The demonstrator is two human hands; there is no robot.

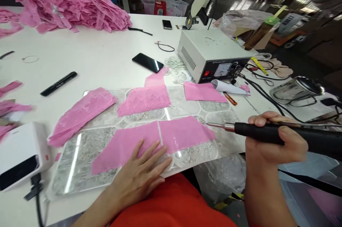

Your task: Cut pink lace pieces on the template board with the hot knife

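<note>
My left hand (144, 170) lies flat with fingers spread, its fingertips on the lower edge of a pink fabric piece (133, 141). That fabric lies on a glossy patterned mat (91, 156), with a pale line running across its middle. My right hand (275, 138) is wrapped round a black-handled tool with a thin metal tip (259, 131); the tip points left, close to the fabric's right end. Behind the piece lie a lacy pink fabric piece (145, 99) and, farther left, a stack of pink fabric pieces (82, 115).
A grey control box (216, 51) with cables stands at the back right, near a glass mug (296, 90). An orange cutter (230, 99) and a phone (148, 62) lie behind the mat. A white device (24, 152) sits at left; a pink fabric heap (69, 3) fills the far left.
</note>
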